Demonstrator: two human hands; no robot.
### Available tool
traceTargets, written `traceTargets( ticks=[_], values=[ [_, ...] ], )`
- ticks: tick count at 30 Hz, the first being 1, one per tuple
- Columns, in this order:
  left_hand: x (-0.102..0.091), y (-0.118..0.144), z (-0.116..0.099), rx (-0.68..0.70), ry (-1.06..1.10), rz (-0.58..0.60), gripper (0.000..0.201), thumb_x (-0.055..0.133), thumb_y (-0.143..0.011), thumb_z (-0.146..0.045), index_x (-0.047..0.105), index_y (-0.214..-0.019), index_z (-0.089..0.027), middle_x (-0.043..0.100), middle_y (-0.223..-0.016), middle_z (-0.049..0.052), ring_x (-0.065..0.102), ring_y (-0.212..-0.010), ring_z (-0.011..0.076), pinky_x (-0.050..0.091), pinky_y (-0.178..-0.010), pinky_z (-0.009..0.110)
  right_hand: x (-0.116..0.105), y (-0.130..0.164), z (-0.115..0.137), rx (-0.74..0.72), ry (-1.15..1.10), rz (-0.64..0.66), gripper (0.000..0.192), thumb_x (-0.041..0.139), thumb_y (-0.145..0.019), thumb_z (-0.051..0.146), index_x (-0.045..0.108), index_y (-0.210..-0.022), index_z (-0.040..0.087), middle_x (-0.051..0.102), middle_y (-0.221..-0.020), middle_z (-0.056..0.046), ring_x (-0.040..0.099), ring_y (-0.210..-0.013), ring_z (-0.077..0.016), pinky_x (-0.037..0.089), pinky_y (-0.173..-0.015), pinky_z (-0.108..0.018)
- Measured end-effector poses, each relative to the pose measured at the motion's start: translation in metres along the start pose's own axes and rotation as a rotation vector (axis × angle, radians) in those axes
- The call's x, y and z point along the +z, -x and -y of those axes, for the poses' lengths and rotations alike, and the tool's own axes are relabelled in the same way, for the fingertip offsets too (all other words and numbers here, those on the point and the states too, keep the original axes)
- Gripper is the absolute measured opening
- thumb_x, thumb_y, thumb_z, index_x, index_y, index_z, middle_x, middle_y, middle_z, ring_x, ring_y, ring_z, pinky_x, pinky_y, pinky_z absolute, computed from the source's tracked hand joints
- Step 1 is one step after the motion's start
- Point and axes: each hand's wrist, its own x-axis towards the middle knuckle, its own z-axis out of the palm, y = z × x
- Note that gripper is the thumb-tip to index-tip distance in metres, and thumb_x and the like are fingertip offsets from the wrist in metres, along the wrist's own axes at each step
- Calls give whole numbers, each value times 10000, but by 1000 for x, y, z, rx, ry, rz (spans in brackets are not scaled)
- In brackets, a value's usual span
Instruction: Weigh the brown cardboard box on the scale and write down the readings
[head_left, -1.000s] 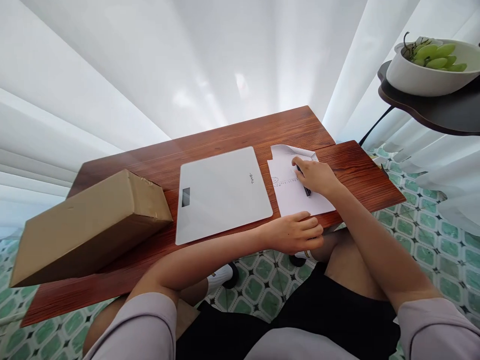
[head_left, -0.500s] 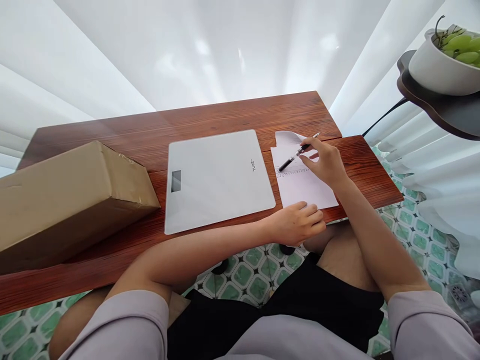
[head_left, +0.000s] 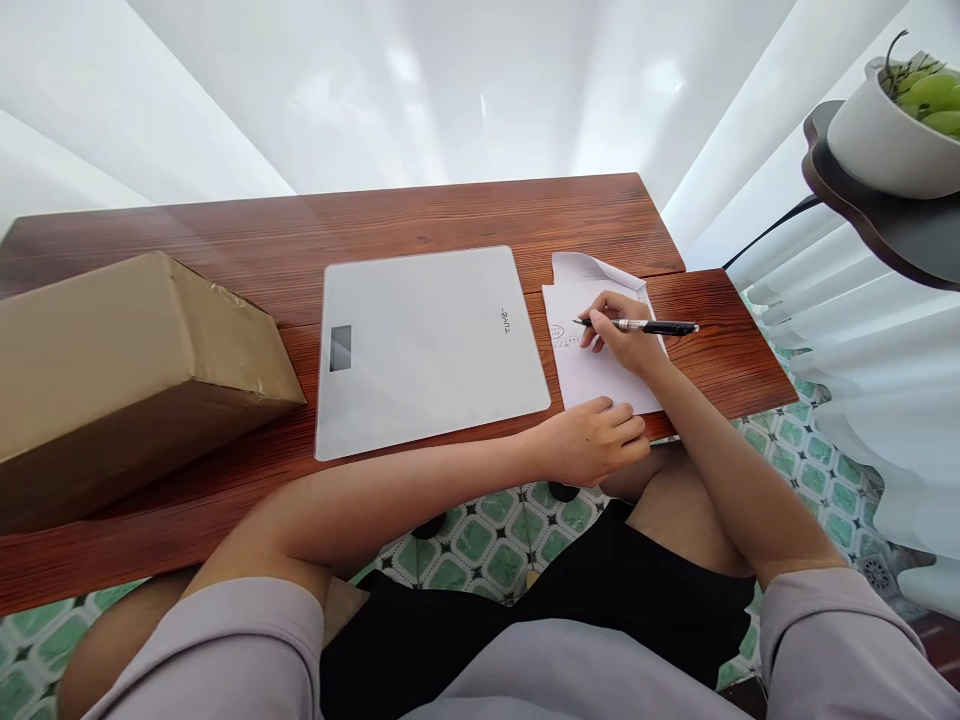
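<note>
A black pen [head_left: 666, 327] with a clear section is gripped in my right hand [head_left: 616, 325], its tip pointing left just over the handwriting. Beneath that hand is a sheet of white paper [head_left: 592, 385] with a row of small marks and a curved outline at its left side; its upper right corner is folded. My left hand [head_left: 596, 440] rests with curled fingers at the paper's lower edge, by the table's front edge, and shows nothing held. Left of the paper lies a flat white bathroom scale [head_left: 431, 345] with a dark display.
On the left of the wooden table [head_left: 450, 212] stands a large brown cardboard box [head_left: 97, 350]. A white bowl [head_left: 892, 140] of green grapes [head_left: 934, 95] sits on a dark stand [head_left: 885, 220] at the upper right. White curtains [head_left: 465, 80] hang behind the table.
The pen has turned in my right hand: its dark end now points right and its tip left. The right hand has moved slightly down and left. My left hand stays put.
</note>
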Motion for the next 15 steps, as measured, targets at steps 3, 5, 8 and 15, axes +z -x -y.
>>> traceTargets(
  ticks=[3,5,8,15],
  values=[
    [1,1,0,1,-2,-17,209,553,-932,-192,627,-1114,-121,627,-1078,131,559,-968,254,391,-780,372,4,1,-3,-20,67,-7,335,612,-918,427,438,-714,226,558,-533,26,536,-468,-141,412,-502,-266],
    [2,2,-1,0,3,-20,211,561,-919,-187,621,-1111,-123,625,-1074,127,558,-968,257,390,-779,373,5,1,-4,-37,136,2,324,570,-935,394,431,-693,228,528,-490,37,505,-435,-138,385,-496,-272],
    [3,2,0,0,11,-31,204,552,-918,-187,618,-1100,-123,625,-1067,122,559,-963,258,390,-784,376,6,1,-2,-45,239,25,284,514,-941,309,456,-676,225,544,-482,36,527,-447,-145,429,-546,-284],
    [0,1,0,-4,26,-12,215,561,-916,-208,617,-1103,-119,626,-1076,126,558,-970,261,387,-789,375,8,1,1,-41,284,46,297,484,-958,282,414,-674,234,533,-489,39,540,-472,-154,452,-605,-296]
  ],
)
